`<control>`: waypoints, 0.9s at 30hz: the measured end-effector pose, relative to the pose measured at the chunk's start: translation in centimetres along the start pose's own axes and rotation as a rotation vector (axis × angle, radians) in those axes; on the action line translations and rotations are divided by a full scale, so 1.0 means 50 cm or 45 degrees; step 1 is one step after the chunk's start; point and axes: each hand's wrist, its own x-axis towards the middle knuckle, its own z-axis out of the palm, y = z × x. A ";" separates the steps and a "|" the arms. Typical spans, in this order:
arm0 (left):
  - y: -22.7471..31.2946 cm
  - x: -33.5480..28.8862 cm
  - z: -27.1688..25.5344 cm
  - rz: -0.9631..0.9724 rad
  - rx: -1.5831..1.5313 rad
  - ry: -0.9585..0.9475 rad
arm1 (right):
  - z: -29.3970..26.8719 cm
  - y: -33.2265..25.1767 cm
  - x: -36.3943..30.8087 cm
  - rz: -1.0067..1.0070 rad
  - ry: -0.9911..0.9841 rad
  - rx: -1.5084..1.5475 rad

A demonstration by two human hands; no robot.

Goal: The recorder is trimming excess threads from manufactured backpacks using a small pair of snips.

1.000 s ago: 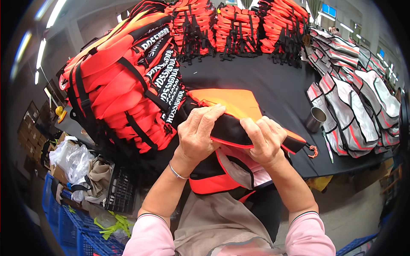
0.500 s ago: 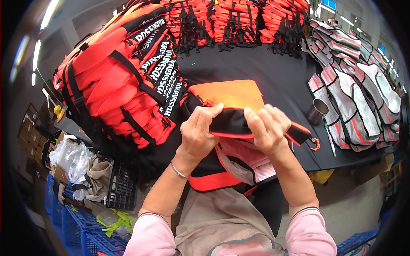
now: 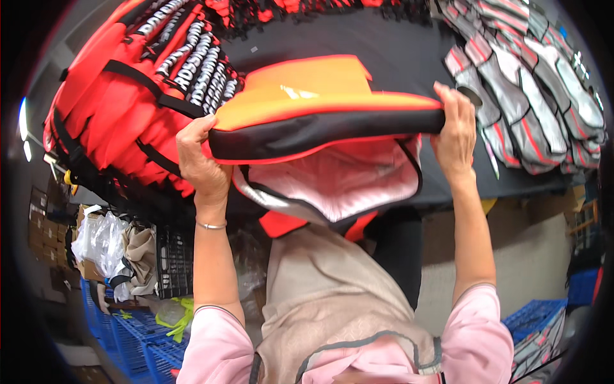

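Note:
A half-sewn fabric bag piece [image 3: 307, 83] with an orange face is stretched across in front of me at the table's near edge. Its long black side strip [image 3: 326, 131], edged in orange, faces me. My left hand [image 3: 203, 157] is closed on the strip's left end, thumb on top. The right end is gripped by my right hand [image 3: 455, 131], fingers over the edge. Below the strip the pale, pinkish-grey lining [image 3: 339, 182] with black binding hangs open toward my lap. The undersides of both grips are hidden.
Red bag pieces with black straps [image 3: 109, 134] are piled high on the left of the black-covered table [image 3: 403, 54]. Grey pieces [image 3: 537, 121] lie at right, beside a metal cup [image 3: 471, 96] and a pen [image 3: 490, 157]. A black crate [image 3: 174, 262] stands below left, near blue baskets [image 3: 121, 333].
My hands have moved apart, from close together near the piece's middle to its two ends. The black strip is now pulled out long and the lining shows more. The view has tilted down.

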 end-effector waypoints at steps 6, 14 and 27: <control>0.022 -0.142 -0.009 0.273 0.065 -0.626 | 0.026 0.057 -0.140 0.136 -0.592 0.202; 0.092 -0.178 -0.111 -0.079 -0.034 -1.016 | -0.122 -0.015 -0.238 0.103 -0.428 0.527; 0.067 -0.223 -0.159 0.064 -0.016 -1.426 | -0.018 -0.046 -0.325 0.224 -0.348 0.824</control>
